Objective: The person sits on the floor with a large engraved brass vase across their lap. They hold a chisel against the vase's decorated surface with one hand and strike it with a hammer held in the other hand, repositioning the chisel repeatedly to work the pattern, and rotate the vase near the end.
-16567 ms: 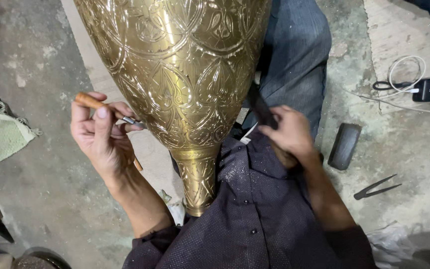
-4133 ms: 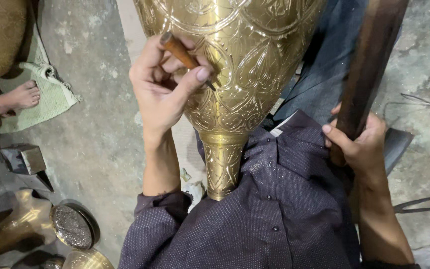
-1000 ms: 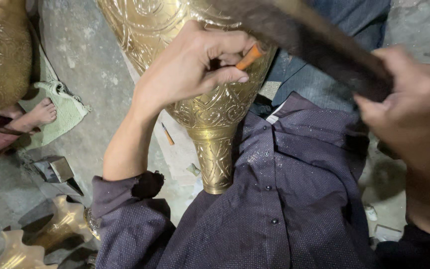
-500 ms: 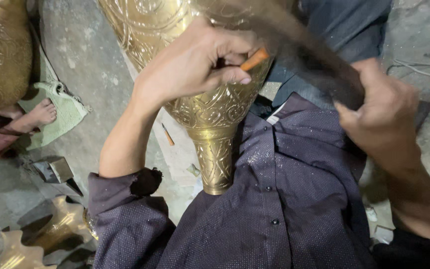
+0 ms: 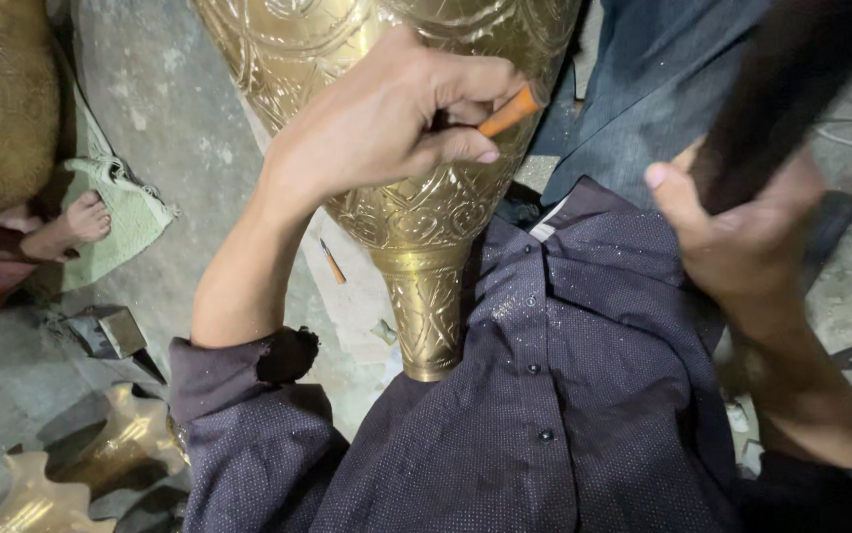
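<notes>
engraved brass vase (image 5: 416,212) already densely patterned; left hand (image 5: 386,123) pinches orange-handled chisel (image 5: 511,109) at twelve o'clock, right hand (image 5: 741,232) grips dark wooden mallet (image 5: 791,79).

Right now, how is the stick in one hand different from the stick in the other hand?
The orange tool is thin and bright, pinched in the left hand against the brass vase. The dark mallet is thick, nearly black and blurred, gripped in the right hand away from the vase. Both are held tight and slant the same way.
</notes>
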